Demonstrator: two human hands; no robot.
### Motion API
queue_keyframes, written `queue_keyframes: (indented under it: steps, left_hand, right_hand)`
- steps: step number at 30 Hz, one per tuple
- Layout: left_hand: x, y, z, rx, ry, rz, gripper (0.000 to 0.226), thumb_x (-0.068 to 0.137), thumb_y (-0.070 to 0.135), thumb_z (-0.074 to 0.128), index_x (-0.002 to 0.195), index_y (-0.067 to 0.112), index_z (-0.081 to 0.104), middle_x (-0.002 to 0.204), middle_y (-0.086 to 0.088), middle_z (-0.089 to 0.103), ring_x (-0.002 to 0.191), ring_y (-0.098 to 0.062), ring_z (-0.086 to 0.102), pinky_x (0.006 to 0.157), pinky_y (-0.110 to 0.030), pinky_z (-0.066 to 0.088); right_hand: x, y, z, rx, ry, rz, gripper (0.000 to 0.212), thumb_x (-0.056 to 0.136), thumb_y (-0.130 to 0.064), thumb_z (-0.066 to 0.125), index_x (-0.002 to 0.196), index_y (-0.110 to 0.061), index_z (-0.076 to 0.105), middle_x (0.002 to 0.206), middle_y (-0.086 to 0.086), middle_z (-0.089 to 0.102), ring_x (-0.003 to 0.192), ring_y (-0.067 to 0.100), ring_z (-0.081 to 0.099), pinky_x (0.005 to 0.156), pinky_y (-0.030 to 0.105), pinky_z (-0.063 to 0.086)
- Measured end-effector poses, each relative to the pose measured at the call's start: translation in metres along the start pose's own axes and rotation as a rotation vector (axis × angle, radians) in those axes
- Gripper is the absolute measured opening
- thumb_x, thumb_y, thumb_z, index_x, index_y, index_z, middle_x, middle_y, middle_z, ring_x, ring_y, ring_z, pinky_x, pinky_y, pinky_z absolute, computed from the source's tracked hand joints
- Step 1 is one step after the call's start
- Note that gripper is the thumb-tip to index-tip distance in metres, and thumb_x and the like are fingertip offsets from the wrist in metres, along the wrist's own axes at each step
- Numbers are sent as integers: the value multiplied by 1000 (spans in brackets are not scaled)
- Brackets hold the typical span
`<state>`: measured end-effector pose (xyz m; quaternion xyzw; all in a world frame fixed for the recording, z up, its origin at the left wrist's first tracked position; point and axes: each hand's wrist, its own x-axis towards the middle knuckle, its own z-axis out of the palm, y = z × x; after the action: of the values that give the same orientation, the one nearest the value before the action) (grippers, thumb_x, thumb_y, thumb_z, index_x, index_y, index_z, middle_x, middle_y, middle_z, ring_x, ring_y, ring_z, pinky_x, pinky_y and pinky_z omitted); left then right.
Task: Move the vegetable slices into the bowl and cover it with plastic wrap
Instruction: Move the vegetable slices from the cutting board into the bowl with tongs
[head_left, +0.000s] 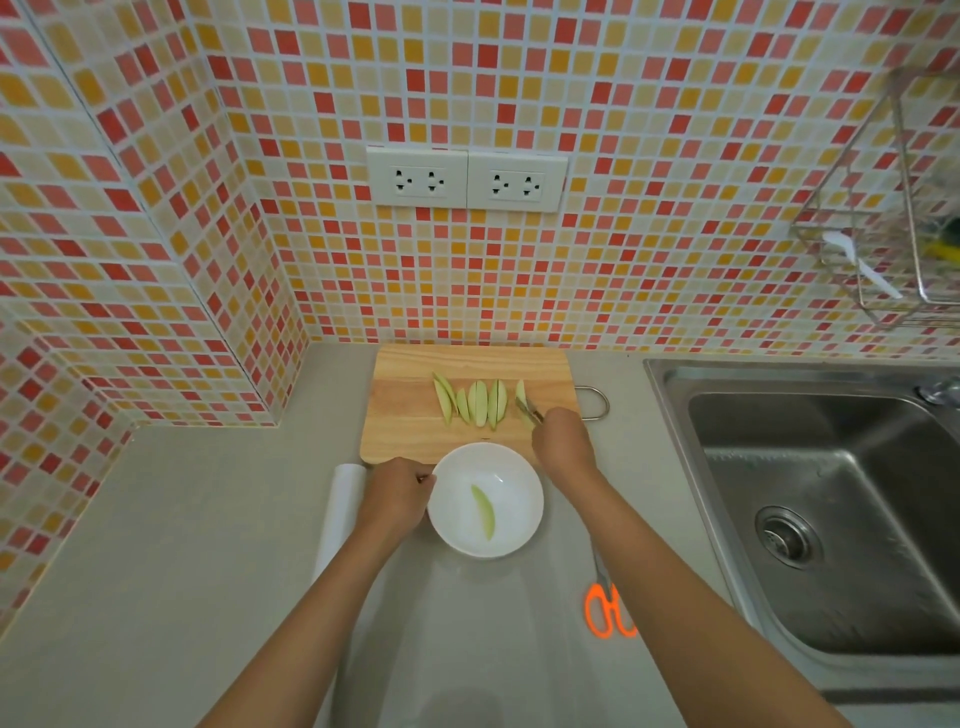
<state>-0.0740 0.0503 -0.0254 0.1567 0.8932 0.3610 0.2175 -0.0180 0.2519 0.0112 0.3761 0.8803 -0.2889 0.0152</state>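
The white bowl (485, 500) sits on the table (208, 519) just at the 6 o'clock edge of the wooden cutting board (470, 402). One pale green slice (483, 512) already lies inside it. A row of vegetable slices (470, 401) waits on the board, toward 12 o'clock from the bowl.

The left hand (397, 493) curls its fingers onto the bowl's rim at 9 o'clock and steadies it. The right hand (563, 441) reaches to 1 o'clock of the bowl and pinches the rightmost slice (522, 397) at the end of the row, perhaps with a thin tool; that detail is too small to tell.

The roll of plastic wrap (337, 514) lies at 9 o'clock beyond the left hand, and orange-handled scissors (610, 605) lie at 4 o'clock, partly under the right forearm.

Risks, as I judge them: the slices look smooth and wet, so a light pinch could let one slip onto the table in transit. The right forearm could also nudge the scissors as it swings back. A careless tug on the rim might slide the bowl against the board.
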Motion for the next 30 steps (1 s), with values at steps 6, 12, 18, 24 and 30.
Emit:
queue_keyframes:
  steps: [6,12,18,24,30]
  left_hand:
    - [-1,2,-1,7,-20,-1,34,93,9,53,61,-2,57,60,-14,54,63,-24,54,62,-29,35]
    - [-3,7,-1,29,-34,-15,31,92,9,53,62,6,55,61,-14,55,62,-23,55,63,-30,36]
    - [-4,10,-3,23,-39,-32,30,93,11,53,63,8,52,63,-13,53,63,-21,52,64,-30,35]
    - [-5,9,-3,33,-35,-19,32,94,11,53,62,6,50,61,-13,51,63,-22,50,64,-30,33]
    - [-4,8,-2,18,-42,-23,30,95,12,52,66,6,58,63,-16,55,64,-26,53,64,-31,35]
  right_hand:
    - [-68,11,-20,166,-28,-134,44,90,-8,45,52,-18,28,51,-3,28,47,11,24,45,27,16]
    - [-112,25,2,-10,-217,-130,39,91,-11,45,56,-15,29,58,2,34,60,21,38,47,29,23]
    - [-100,17,-6,-37,-143,-148,24,93,-19,48,71,-10,50,74,8,50,69,24,48,51,27,31]
    - [-31,-8,-9,116,-27,-42,30,93,-11,48,63,-7,46,66,3,48,69,24,50,49,25,29]
    - [8,-22,14,69,-35,21,30,89,-1,43,62,-12,38,65,-1,40,74,26,50,59,29,35]
